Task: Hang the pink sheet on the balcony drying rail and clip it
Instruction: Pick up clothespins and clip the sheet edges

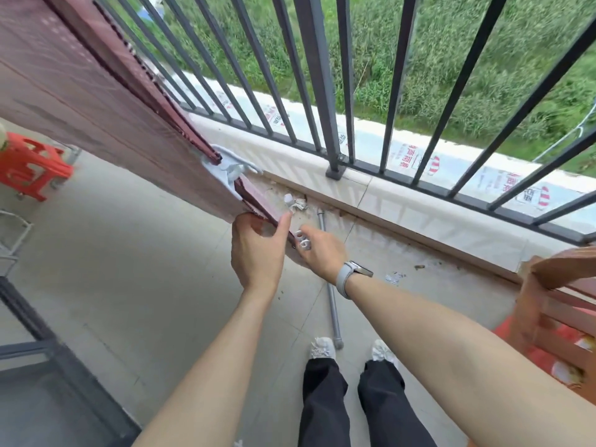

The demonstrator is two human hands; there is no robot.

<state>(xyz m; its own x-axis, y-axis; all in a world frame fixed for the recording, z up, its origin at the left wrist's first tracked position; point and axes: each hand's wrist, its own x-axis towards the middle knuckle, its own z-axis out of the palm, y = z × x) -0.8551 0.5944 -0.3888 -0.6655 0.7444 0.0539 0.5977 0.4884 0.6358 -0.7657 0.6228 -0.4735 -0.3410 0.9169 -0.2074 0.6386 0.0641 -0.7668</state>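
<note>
The pink sheet [80,101] is already draped over the drying rail, which itself is hidden under the fold, and it hangs doubled with its darker hem running down toward the person's hands. It looks like light, soft cotton that will sag and slide along the rail if let go, so I'd judge the best place to hold it is right at the fold, both layers pinched together near the end, where a clip can bite through to the rail. A pale blue clothes peg [227,166] already sits on the fold a little farther up. The left hand [258,250] has its fingers and thumb curled round the near end of the sheet, thumb pressed along the hem. The right hand [319,250], a grey watch [350,275] on its wrist, pinches a small white clip [303,239] just beside the sheet's end, touching or nearly touching the cloth; whether the clip is open I cannot tell. Below, a grey pipe [329,285] lies on the balcony floor near the kerb under the railing [316,75], and a red plastic stool [30,166] stands at the far left edge of the floor.
</note>
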